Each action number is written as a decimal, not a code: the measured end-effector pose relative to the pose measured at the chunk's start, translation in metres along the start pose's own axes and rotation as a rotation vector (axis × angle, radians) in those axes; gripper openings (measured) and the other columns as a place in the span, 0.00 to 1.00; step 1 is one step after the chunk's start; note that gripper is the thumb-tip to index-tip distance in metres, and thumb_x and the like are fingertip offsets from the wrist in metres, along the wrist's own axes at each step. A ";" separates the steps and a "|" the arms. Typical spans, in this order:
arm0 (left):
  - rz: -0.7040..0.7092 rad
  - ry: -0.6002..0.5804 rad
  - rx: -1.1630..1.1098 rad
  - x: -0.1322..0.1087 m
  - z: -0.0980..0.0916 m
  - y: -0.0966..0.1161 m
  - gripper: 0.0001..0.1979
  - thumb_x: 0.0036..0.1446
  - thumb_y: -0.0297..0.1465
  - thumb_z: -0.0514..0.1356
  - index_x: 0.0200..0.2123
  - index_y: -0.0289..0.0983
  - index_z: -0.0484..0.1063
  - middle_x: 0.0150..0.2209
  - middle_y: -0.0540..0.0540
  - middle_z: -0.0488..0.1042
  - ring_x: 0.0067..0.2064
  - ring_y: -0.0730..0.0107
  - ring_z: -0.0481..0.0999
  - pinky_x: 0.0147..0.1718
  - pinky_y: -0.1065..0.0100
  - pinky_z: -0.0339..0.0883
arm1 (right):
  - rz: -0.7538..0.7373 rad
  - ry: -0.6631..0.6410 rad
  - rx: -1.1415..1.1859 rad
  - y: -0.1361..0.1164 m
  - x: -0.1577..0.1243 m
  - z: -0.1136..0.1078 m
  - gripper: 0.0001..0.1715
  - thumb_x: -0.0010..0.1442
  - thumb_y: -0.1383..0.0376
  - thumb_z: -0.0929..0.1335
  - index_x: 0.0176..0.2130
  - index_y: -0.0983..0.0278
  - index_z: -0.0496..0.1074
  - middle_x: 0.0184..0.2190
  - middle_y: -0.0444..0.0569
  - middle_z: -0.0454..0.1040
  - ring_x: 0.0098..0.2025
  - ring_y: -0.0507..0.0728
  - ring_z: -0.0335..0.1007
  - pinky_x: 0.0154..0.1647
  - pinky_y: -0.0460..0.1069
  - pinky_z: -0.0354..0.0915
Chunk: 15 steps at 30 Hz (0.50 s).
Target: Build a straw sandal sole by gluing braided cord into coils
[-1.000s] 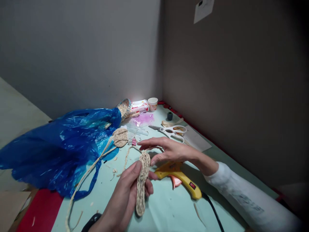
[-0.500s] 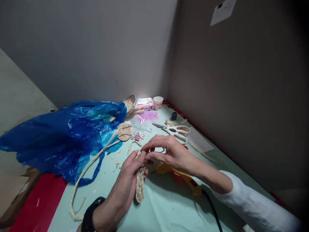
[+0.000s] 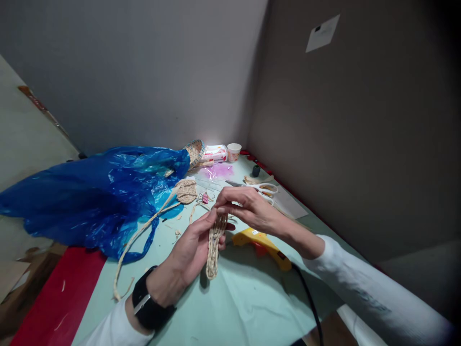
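A narrow woven straw piece (image 3: 213, 250) hangs lengthwise from my left hand (image 3: 192, 242), whose thumb and fingers are closed around its upper part. My right hand (image 3: 248, 206) reaches over from the right, and its thumb and fingertips pinch the top end of the same piece, close to my left thumb. The exact spot under those fingertips is hidden. A loose straw strand (image 3: 196, 207) curves on the table just behind my hands. Below my right hand lies a yellow glue gun (image 3: 277, 252) with a black cord.
White-handled scissors (image 3: 268, 188) lie behind my right hand. A round straw coil (image 3: 186, 191) with a long cord rests beside a large blue plastic bag (image 3: 108, 192). Farther back stand a paper cup (image 3: 234, 152), a tissue pack (image 3: 215, 154) and a dark spool (image 3: 256, 170). Walls close off the back and right.
Both hands sit slightly higher and further right in view with the straw piece, whose broad upper part now shows more. My right hand's fingertips still pinch its top end. The view has shifted a little.
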<state>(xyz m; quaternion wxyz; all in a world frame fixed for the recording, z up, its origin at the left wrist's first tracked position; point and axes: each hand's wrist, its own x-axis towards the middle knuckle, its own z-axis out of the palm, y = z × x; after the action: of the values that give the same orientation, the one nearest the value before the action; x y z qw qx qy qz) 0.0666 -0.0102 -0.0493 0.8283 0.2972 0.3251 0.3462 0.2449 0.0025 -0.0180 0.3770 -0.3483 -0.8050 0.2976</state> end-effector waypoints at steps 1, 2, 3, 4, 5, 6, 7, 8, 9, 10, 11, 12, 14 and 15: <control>-0.009 -0.017 -0.005 0.000 0.000 0.000 0.11 0.62 0.35 0.61 0.43 0.34 0.75 0.33 0.41 0.78 0.26 0.71 0.71 0.28 0.70 0.65 | 0.020 0.009 0.032 0.000 -0.001 0.002 0.11 0.67 0.62 0.67 0.33 0.64 0.72 0.30 0.45 0.72 0.33 0.53 0.68 0.36 0.47 0.63; -0.016 -0.036 -0.010 -0.001 0.000 0.000 0.11 0.62 0.35 0.61 0.43 0.34 0.75 0.33 0.40 0.78 0.26 0.71 0.71 0.28 0.70 0.65 | 0.041 0.018 0.065 0.000 -0.002 0.004 0.12 0.67 0.62 0.68 0.32 0.64 0.71 0.30 0.44 0.71 0.32 0.53 0.68 0.35 0.47 0.64; -0.021 -0.053 -0.015 -0.001 0.001 0.000 0.12 0.62 0.36 0.61 0.44 0.35 0.75 0.33 0.40 0.78 0.26 0.71 0.72 0.29 0.70 0.65 | 0.061 0.028 0.096 -0.001 -0.003 0.005 0.12 0.67 0.61 0.68 0.32 0.64 0.70 0.30 0.43 0.70 0.32 0.53 0.67 0.34 0.47 0.64; -0.021 -0.070 -0.022 -0.001 0.002 0.000 0.12 0.62 0.37 0.62 0.44 0.35 0.76 0.33 0.41 0.77 0.27 0.70 0.72 0.29 0.70 0.66 | 0.079 0.036 0.124 -0.001 -0.005 0.007 0.12 0.67 0.60 0.67 0.32 0.63 0.69 0.29 0.43 0.69 0.31 0.52 0.67 0.33 0.46 0.64; -0.018 -0.086 -0.027 -0.001 0.003 0.000 0.12 0.61 0.37 0.63 0.43 0.35 0.76 0.33 0.41 0.77 0.27 0.71 0.72 0.29 0.70 0.66 | 0.096 0.042 0.146 -0.001 -0.006 0.008 0.12 0.67 0.60 0.67 0.32 0.63 0.69 0.29 0.42 0.68 0.30 0.52 0.66 0.32 0.46 0.64; -0.011 -0.101 -0.033 -0.002 0.004 0.000 0.12 0.59 0.37 0.64 0.43 0.35 0.76 0.33 0.42 0.77 0.27 0.71 0.72 0.29 0.70 0.65 | 0.110 0.047 0.162 -0.003 -0.007 0.009 0.12 0.67 0.59 0.67 0.33 0.63 0.68 0.29 0.42 0.68 0.30 0.52 0.66 0.31 0.46 0.64; -0.003 -0.115 -0.038 -0.002 0.005 -0.001 0.12 0.58 0.37 0.66 0.41 0.35 0.77 0.33 0.43 0.77 0.27 0.70 0.72 0.29 0.70 0.65 | 0.121 0.052 0.172 -0.005 -0.008 0.009 0.12 0.67 0.59 0.66 0.33 0.63 0.68 0.28 0.42 0.67 0.30 0.52 0.65 0.30 0.45 0.63; 0.004 -0.127 -0.041 -0.002 0.006 -0.001 0.12 0.56 0.37 0.68 0.40 0.35 0.77 0.33 0.44 0.76 0.28 0.70 0.72 0.29 0.70 0.65 | 0.129 0.058 0.174 -0.007 -0.009 0.009 0.12 0.67 0.59 0.66 0.33 0.62 0.68 0.28 0.41 0.66 0.30 0.52 0.64 0.29 0.45 0.62; 0.012 -0.138 -0.044 -0.002 0.007 -0.002 0.13 0.54 0.37 0.69 0.39 0.35 0.77 0.33 0.44 0.76 0.29 0.70 0.72 0.28 0.70 0.65 | 0.134 0.064 0.173 -0.010 -0.009 0.009 0.13 0.67 0.59 0.66 0.32 0.62 0.67 0.27 0.41 0.66 0.30 0.52 0.63 0.29 0.45 0.62; 0.019 -0.148 -0.046 -0.002 0.007 -0.003 0.13 0.53 0.36 0.70 0.37 0.35 0.78 0.32 0.45 0.76 0.29 0.70 0.72 0.28 0.70 0.65 | 0.139 0.069 0.167 -0.013 -0.010 0.009 0.13 0.67 0.59 0.66 0.31 0.62 0.66 0.27 0.41 0.65 0.29 0.52 0.62 0.29 0.45 0.61; 0.026 -0.156 -0.047 -0.002 0.007 -0.003 0.13 0.52 0.37 0.71 0.37 0.35 0.78 0.31 0.45 0.75 0.29 0.70 0.72 0.28 0.70 0.65 | 0.142 0.074 0.158 -0.016 -0.011 0.009 0.13 0.67 0.59 0.65 0.31 0.62 0.65 0.27 0.40 0.64 0.29 0.51 0.61 0.29 0.45 0.60; 0.032 -0.164 -0.048 -0.002 0.006 -0.004 0.13 0.51 0.37 0.71 0.36 0.35 0.78 0.31 0.46 0.75 0.29 0.70 0.71 0.28 0.70 0.64 | 0.143 0.078 0.145 -0.019 -0.012 0.009 0.14 0.67 0.60 0.65 0.30 0.61 0.65 0.27 0.40 0.63 0.29 0.51 0.60 0.29 0.45 0.59; 0.048 -0.177 -0.043 -0.002 0.005 -0.006 0.13 0.51 0.37 0.72 0.36 0.35 0.79 0.30 0.47 0.75 0.29 0.72 0.70 0.29 0.71 0.64 | 0.144 0.092 0.106 -0.023 -0.013 0.010 0.13 0.67 0.61 0.64 0.29 0.61 0.64 0.27 0.40 0.63 0.30 0.51 0.59 0.31 0.45 0.58; 0.057 -0.184 -0.037 -0.002 0.005 -0.007 0.12 0.51 0.36 0.71 0.36 0.35 0.79 0.30 0.47 0.75 0.29 0.73 0.70 0.30 0.71 0.64 | 0.144 0.104 0.081 -0.025 -0.014 0.011 0.13 0.66 0.62 0.64 0.29 0.62 0.64 0.27 0.41 0.63 0.30 0.52 0.59 0.31 0.46 0.58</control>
<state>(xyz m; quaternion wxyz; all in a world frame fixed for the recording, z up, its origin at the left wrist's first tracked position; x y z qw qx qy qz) 0.0721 -0.0172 -0.0509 0.8498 0.3215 0.2325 0.3470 0.2343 -0.0253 -0.0112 0.4094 -0.4049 -0.7445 0.3379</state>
